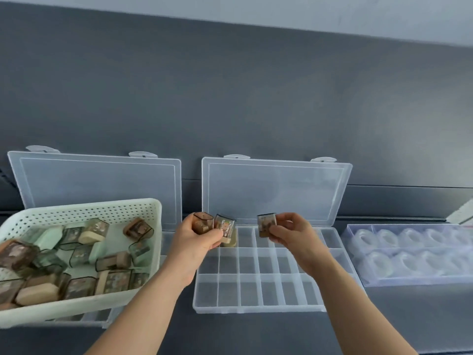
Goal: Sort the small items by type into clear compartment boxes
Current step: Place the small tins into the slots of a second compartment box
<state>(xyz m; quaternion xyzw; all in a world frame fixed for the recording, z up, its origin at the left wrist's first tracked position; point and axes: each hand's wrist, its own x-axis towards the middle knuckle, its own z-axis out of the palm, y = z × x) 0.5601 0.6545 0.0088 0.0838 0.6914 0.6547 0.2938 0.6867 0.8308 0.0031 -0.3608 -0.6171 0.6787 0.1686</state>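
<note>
A dark grey matte tabletop (256, 334) carries three clear plastic boxes in a row along its back edge. In the middle lies a transparent compartment box with a grid of dividers (239, 271), its hinged lid standing open behind it. To its left lies a second clear compartment box (97, 180), lid also raised, its base mostly hidden under a pale green perforated plastic basket (89, 204) resting on it. To the right, just beside the middle one, lies a clear rectangular box of translucent rings (414, 280).
</note>
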